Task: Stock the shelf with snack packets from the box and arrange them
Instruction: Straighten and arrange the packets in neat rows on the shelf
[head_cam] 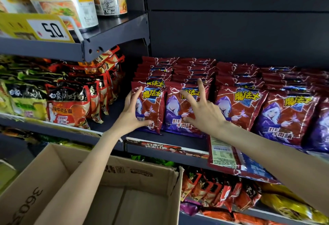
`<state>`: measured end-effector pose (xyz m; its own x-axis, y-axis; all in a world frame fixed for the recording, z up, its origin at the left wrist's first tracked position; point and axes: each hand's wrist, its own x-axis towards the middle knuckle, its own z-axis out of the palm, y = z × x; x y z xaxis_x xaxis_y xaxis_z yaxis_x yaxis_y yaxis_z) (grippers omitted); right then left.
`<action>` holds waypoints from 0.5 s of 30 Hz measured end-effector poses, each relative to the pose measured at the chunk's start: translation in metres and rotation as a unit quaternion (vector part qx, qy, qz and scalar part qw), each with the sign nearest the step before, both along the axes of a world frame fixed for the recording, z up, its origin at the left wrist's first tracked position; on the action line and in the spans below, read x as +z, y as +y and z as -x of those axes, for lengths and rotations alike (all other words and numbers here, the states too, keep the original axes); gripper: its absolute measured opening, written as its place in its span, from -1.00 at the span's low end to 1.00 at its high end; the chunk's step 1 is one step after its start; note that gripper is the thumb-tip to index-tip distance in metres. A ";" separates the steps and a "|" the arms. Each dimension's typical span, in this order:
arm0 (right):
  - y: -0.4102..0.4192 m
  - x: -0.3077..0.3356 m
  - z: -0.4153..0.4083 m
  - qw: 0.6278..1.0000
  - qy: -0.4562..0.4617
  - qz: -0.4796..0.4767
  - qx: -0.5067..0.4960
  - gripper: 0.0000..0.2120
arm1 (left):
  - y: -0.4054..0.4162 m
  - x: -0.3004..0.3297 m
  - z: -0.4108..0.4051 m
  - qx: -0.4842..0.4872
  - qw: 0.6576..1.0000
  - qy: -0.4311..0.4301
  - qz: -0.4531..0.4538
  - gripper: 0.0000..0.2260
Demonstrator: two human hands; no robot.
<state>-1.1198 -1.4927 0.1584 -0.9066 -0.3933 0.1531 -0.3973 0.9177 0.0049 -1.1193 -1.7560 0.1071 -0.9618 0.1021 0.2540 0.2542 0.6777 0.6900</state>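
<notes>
The leftmost front packet (150,107) of the red-and-purple snack rows is held upright on the dark shelf (179,140), its long axis standing vertical and its face turned outward. It is gripped by the left hand (130,116) from its left edge, with fingers curled over the upper corner and the thumb pressed against the lower front. The right hand (201,109) is spread flat, fingers straight and splayed, and is pressed against the face of the second front packet (176,112), just beside the first; nothing is clasped by it. The two packets are seen touching edge to edge, so the coming move is judged to turn on sideways squaring of the left column against its neighbour, the left hand being the nearer to that outer edge. One loose packet (229,158) is laid flat, back side up, overhanging the shelf lip under the right forearm, and is judged still to be placed. The cardboard box (58,169) below appears emptied, as far as its interior is shown.
</notes>
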 end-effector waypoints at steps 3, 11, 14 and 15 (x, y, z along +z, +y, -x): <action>0.005 0.002 -0.002 1.000 -0.004 0.001 0.004 -0.23 | 0.009 -0.001 0.000 0.015 1.000 0.013 0.000 0.03; 0.019 0.011 -0.004 0.998 0.007 -0.055 -0.004 -0.23 | 0.014 -0.003 0.002 0.027 0.999 0.039 0.015 0.03; 0.022 0.012 -0.003 0.997 0.017 -0.077 0.009 -0.21 | 0.018 -0.007 0.001 0.051 0.995 0.077 0.039 0.05; 0.023 0.013 -0.003 0.996 0.021 -0.087 0.011 -0.21 | 0.020 -0.007 0.001 0.064 0.992 0.088 0.057 0.05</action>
<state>-1.1170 -1.4699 0.1716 -0.8917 -0.4367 0.1189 -0.4132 0.8927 0.1798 -1.1198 -1.7355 0.1001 -0.9107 0.0192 0.4126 0.2701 0.7833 0.5599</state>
